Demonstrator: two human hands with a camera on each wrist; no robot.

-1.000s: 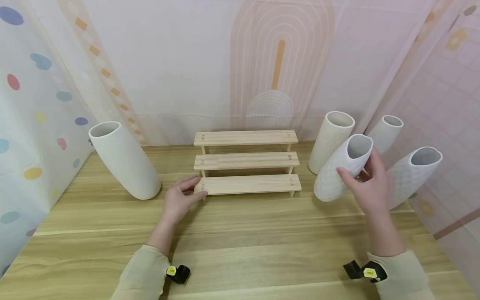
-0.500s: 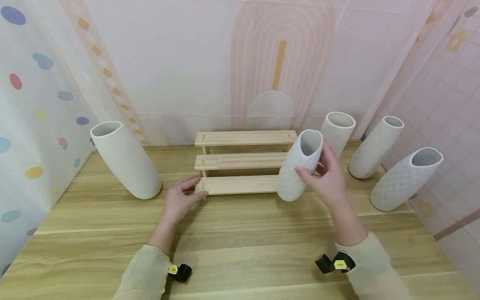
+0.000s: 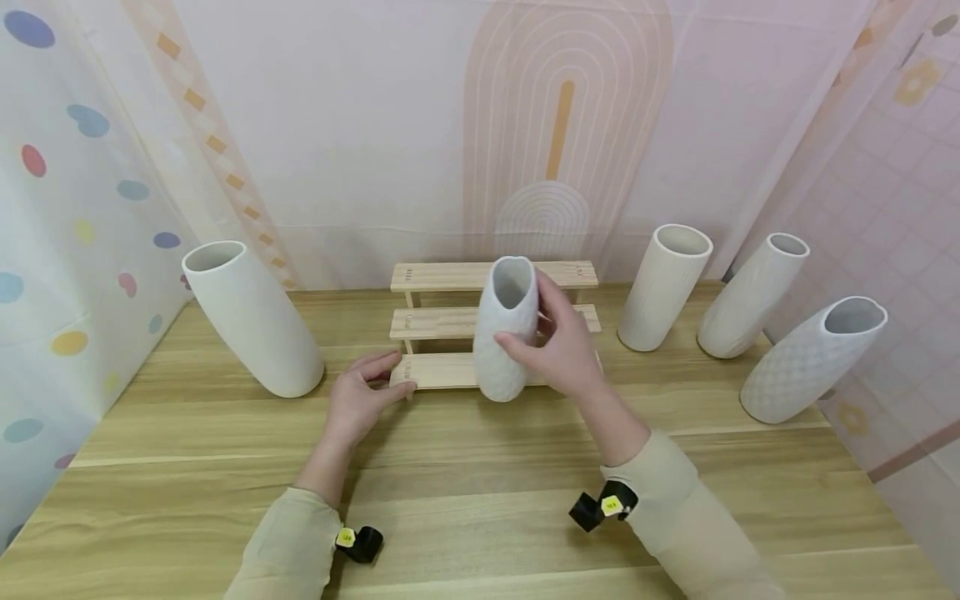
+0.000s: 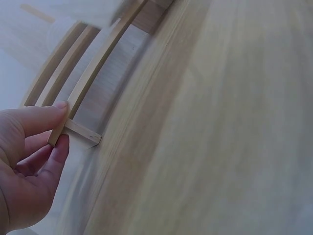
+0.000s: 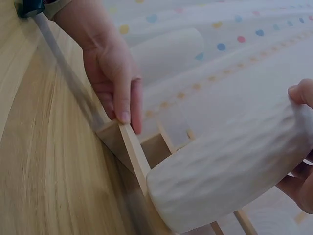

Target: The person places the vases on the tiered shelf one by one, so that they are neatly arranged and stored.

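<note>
My right hand (image 3: 561, 348) grips a white vase (image 3: 498, 354) with a dimpled surface and a notched rim, thumb on its near side. The vase stands nearly upright in front of a three-tier wooden step rack (image 3: 441, 372), overlapping its middle. In the right wrist view, the base of the dimpled vase (image 5: 230, 166) is right at the lowest board (image 5: 134, 154). My left hand (image 3: 362, 398) pinches the left end of that lowest board; the left wrist view shows thumb and fingers on either side of the board end (image 4: 59, 132).
A smooth white vase (image 3: 258, 325) stands on the wooden table (image 3: 450, 500) at left. Right of the rack are a ribbed vase (image 3: 663, 292), a slimmer vase (image 3: 753, 300) and another dimpled vase (image 3: 806, 367). A patterned curtain (image 3: 360, 133) hangs behind.
My right hand has carried the dimpled vase leftward from beside the ribbed vase to the middle of the rack, bringing it more upright. My left hand has stayed on the board end.
</note>
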